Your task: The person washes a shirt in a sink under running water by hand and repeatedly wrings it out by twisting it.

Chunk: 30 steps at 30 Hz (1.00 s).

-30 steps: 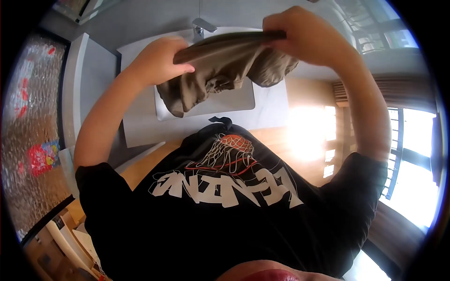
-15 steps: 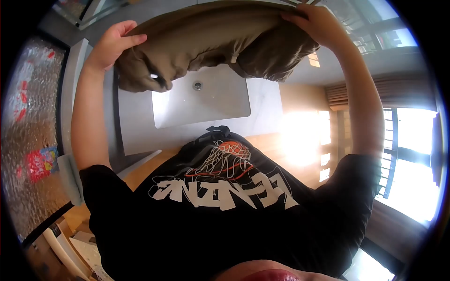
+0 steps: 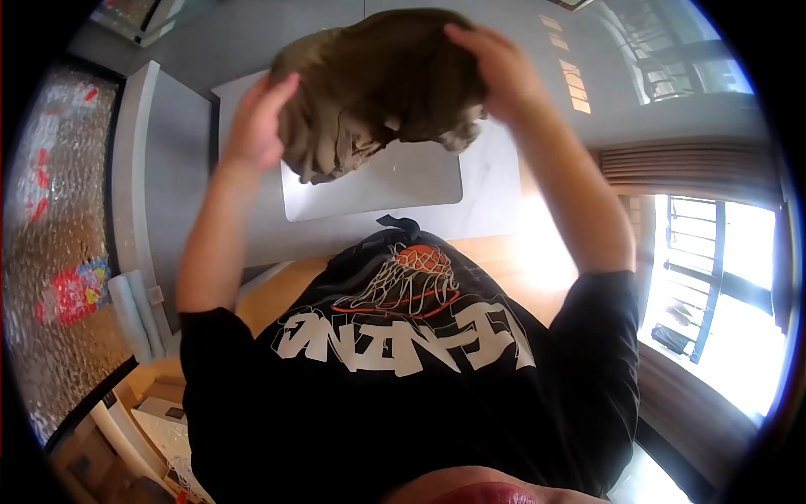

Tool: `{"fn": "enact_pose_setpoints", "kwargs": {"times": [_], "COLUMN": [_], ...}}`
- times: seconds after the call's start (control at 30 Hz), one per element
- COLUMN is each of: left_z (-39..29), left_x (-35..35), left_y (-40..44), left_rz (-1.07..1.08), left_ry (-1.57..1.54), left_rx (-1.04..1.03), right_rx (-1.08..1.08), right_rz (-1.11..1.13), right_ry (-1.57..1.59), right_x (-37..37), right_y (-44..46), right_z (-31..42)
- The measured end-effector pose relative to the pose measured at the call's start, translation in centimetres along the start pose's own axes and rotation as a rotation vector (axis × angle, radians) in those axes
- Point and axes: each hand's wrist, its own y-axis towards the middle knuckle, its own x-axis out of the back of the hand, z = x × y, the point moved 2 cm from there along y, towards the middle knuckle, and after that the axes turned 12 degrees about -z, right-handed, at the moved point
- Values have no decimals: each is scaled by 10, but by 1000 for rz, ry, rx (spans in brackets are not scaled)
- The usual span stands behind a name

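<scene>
Held up between my two hands is a bunched olive-brown cloth garment (image 3: 378, 76); its exact kind does not show. My left hand (image 3: 259, 126) grips its left end, thumb on the near side and fingers partly hidden behind the fabric. At the other end, my right hand (image 3: 499, 71) is closed on the upper right edge, slightly blurred. The garment hangs in folds above a white sink basin (image 3: 378, 189) and covers the far part of it, drain included.
A pale countertop (image 3: 487, 181) surrounds the basin. To the left stand a grey panel (image 3: 176, 126) and a textured glass pane (image 3: 59, 185) with red marks. Light blue cloths (image 3: 134, 315) hang low on the left. A bright barred window (image 3: 697, 277) is at the right.
My hands have come closer together, so the stretched garment is now gathered into a narrower bundle. The drain that showed earlier is now covered.
</scene>
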Motion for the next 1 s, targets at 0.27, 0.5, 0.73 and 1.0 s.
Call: {"fn": "enact_pose_setpoints", "kwargs": {"times": [0.27, 0.5, 0.73, 1.0], "left_z": [130, 131, 136, 105], "left_x": [32, 85, 97, 126], "left_y": [-58, -106, -133, -135], "left_rz": [-140, -536, -586, -781], "left_ry": [516, 51, 143, 55], "left_rx": [-201, -180, -305, -262], "right_rx": [-133, -520, -102, -26], "right_rz": [641, 126, 356, 594], "right_ry": [-277, -367, -1174, -1677], "right_x": [-3, 99, 125, 46], "right_y": [-40, 53, 124, 158], "right_z": [-137, -219, -377, -432]}}
